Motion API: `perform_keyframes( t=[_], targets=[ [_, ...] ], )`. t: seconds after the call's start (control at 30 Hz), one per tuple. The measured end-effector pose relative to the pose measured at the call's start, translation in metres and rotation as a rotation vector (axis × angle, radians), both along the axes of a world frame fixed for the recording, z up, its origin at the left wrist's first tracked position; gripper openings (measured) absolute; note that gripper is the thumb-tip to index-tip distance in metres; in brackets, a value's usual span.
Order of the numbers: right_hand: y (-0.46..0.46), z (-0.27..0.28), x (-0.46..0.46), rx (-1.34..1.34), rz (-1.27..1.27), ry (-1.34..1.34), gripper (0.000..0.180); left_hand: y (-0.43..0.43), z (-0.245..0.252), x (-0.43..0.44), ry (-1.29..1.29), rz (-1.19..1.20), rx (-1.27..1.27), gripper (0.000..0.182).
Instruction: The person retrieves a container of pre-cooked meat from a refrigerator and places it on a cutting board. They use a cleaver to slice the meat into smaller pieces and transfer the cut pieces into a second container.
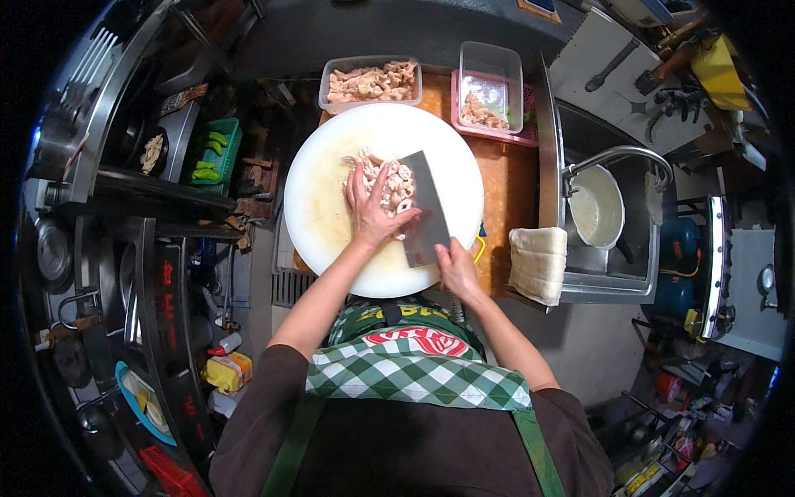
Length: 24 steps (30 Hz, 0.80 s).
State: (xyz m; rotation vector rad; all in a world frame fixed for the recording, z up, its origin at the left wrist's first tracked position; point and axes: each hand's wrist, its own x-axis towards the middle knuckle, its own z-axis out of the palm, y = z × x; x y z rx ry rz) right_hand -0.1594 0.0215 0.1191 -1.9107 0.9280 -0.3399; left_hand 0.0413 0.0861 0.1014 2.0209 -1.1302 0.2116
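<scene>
On a round white cutting board (317, 205) lies a pile of cut pale meat pieces (397, 186), perhaps intestine. My left hand (371, 214) rests on the pile with its fingers spread and the thumb towards the blade. My right hand (458, 267) grips the near end of a broad cleaver (427, 211), whose blade lies along the right side of the pile. Behind the board, a clear plastic container (323, 93) holds larger pieces of the same kind of meat. A second clear container (490, 59), with a few small pieces in it, stands in a pink basket (528, 138).
At the right is a steel sink (621, 279) with a curved faucet (640, 152) and a pale basin (596, 211). A folded cloth (538, 264) hangs at its near left corner. Green peppers lie in a green basket (233, 149) at the left.
</scene>
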Motion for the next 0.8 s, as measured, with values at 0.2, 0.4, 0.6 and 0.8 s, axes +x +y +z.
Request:
perform_keyframes(
  t=[0.2,0.4,0.6,0.8],
  targets=[
    [0.022,0.019,0.01,-0.056,0.115,0.05,0.028,-0.001,0.014,-0.017,0.091,0.032,-0.116,0.061],
    [0.019,0.038,-0.017,0.768,0.091,-0.01,0.018,0.012,0.037,-0.036,0.035,0.009,-0.018,0.041],
    [0.032,0.059,-0.041,1.125,-0.102,-0.124,0.015,0.0,0.085,-0.06,-0.089,-0.106,0.3,0.042],
    [0.003,0.117,-0.029,1.081,-0.278,-0.405,0.012,-0.084,0.142,-0.049,-0.246,-0.311,0.093,0.035]
  ],
)
